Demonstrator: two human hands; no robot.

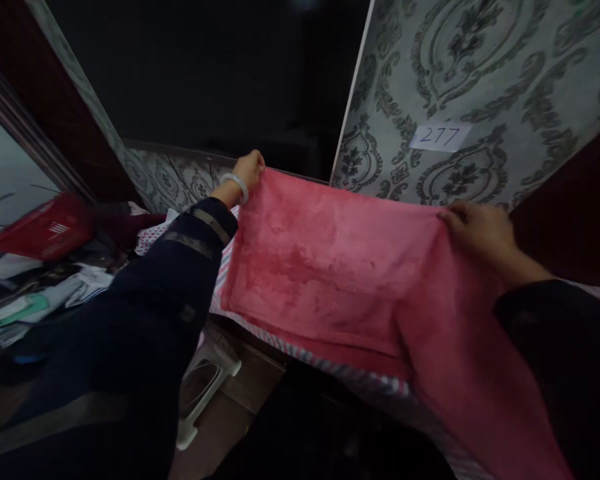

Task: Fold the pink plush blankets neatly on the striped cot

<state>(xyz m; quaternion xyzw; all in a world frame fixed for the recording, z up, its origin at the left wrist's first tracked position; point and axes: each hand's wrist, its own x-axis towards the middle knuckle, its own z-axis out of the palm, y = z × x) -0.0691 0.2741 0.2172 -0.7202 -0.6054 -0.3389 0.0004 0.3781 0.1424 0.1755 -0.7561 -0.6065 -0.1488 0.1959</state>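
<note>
A pinkish-red fabric piece point(325, 267), soft and plush-looking, is stretched between my two hands; its exact kind does not show. My left hand point(250, 170) pinches its upper left corner, just below the dark screen. My right hand point(483, 230) grips the upper edge farther right, in front of the patterned wall. Darker smudged patches mark the middle of the fabric. Its right part drops in folds toward the bottom right. Underneath lies a striped cloth point(300, 350) covering a table or ledge, with its edge showing along the front.
A large dark screen point(215, 80) stands behind, and a paper label reading 277 point(440, 137) is on the wallpaper. At left are a red bag point(47, 227) and piled clothes point(35, 300). A white plastic stool point(205, 380) stands below on the floor.
</note>
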